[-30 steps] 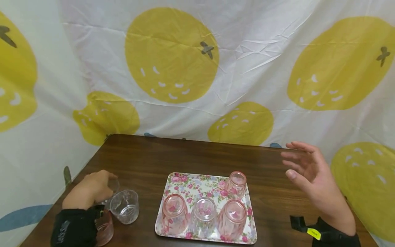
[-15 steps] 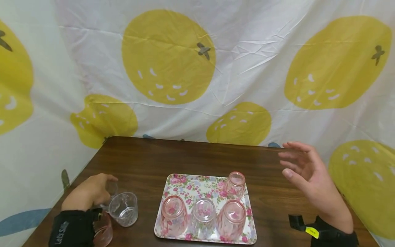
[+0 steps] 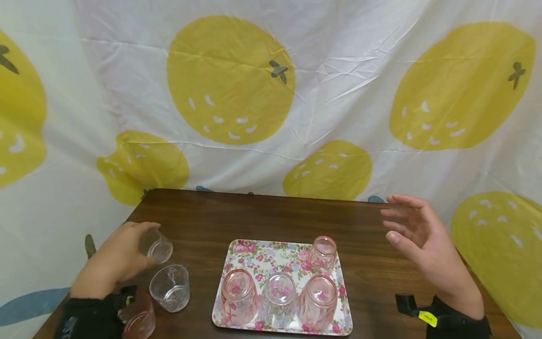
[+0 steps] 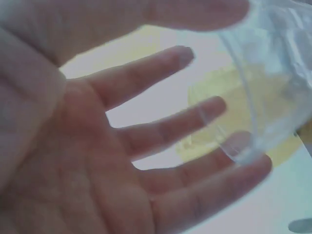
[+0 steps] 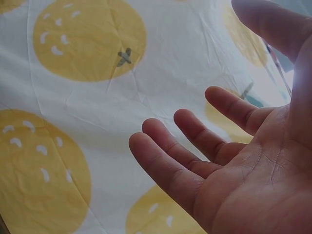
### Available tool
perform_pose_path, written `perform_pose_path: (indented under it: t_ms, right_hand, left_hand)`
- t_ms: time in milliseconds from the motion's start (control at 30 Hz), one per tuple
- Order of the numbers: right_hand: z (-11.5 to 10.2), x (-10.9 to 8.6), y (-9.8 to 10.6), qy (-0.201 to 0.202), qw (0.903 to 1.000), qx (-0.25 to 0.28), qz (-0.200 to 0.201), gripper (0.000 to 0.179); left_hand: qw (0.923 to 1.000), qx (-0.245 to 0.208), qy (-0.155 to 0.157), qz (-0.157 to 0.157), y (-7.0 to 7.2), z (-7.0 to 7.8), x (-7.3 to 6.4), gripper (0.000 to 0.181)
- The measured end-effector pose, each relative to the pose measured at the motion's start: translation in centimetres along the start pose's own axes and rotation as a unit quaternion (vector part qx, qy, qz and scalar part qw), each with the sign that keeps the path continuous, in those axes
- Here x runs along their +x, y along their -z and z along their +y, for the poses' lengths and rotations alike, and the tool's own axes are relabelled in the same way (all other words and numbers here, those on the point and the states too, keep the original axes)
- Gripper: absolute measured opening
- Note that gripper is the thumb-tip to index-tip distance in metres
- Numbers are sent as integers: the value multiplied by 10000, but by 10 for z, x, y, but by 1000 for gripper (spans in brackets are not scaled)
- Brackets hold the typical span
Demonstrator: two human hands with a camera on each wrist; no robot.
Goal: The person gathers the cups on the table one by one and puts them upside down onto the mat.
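Note:
A clear glass [image 3: 161,250] is in my left hand [image 3: 114,256], gripped between thumb and fingertips and tilted above the left side of the table. In the left wrist view, the fingertips press the side of this glass [image 4: 273,83] near its rim. Right beside it on the table stands another clear glass [image 3: 170,289], mouth up. A pink glass [image 3: 141,321] is partly hidden by the left wrist. My right hand [image 3: 427,245] hovers over the table's right side, fingers relaxed and apart, holding nothing; the right wrist view shows its bare palm [image 5: 263,180].
A floral tray [image 3: 271,254] lies mid-table. Along its front stand a pink glass [image 3: 239,297], a clear glass [image 3: 279,301] and a pink glass [image 3: 318,303], apparently base up. A smaller pink glass [image 3: 324,253] occupies its back right corner. A lemon-print cloth [image 3: 330,94] hangs behind.
My left hand has raised the clear glass from the table and tipped it, so its base now faces right. The right hand keeps nearly the same place.

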State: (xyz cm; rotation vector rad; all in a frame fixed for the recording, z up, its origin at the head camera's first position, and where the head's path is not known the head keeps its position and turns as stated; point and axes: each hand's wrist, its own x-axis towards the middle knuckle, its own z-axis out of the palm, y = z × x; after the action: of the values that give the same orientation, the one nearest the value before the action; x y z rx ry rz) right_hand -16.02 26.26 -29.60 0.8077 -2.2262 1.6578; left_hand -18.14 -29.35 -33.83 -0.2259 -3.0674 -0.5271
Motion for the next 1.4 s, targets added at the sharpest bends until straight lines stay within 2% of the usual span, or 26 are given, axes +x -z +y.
perform_pose_path:
  t_ms: [100, 233, 400, 567, 667, 800, 1000, 1133, 1233, 1400]
  right_hand:
    - [1, -1, 0, 11, 10000, 75, -15, 62]
    - [1, -1, -2, -6, 10000, 55, -13, 62]
    - [1, -1, -7, -126, 9998, -86, 88, 62]
    - [3, 2, -11, -73, 9999, 8, 145, 61]
    - [5, 6, -14, 56, 9998, 151, 139, 59]
    - [9, 10, -20, 237, 9994, 251, 98, 57]
    - [10, 13, -32, 138, 9995, 277, 44, 58]
    - [9, 16, -43, 31, 9996, 294, -8, 59]
    - [8, 19, -52, 175, 9990, 410, -78, 59]
    - [6, 24, -65, 397, 9974, 570, -198, 58]
  left_hand:
    - [9980, -211, -334, 502, 3, 9, -2, 77]
    - [9906, -432, -771, 1048, 10, 24, -3, 74]
    - [9747, -839, -1284, 1627, 14, 48, -3, 71]
    - [9559, -1627, -1604, 1846, 14, 74, 1, 71]
    - [9454, -2077, -1765, 1788, 10, 88, 7, 72]
    - [9323, -2649, -1966, 1481, 4, 108, 16, 72]
    - [9080, -3224, -2452, 1071, -4, 135, 24, 72]
    - [8860, -3625, -2759, 869, -10, 147, 28, 70]
    - [8736, -3840, -2892, 755, -16, 155, 31, 70]
    - [8593, -4097, -3000, 618, -23, 164, 33, 68]
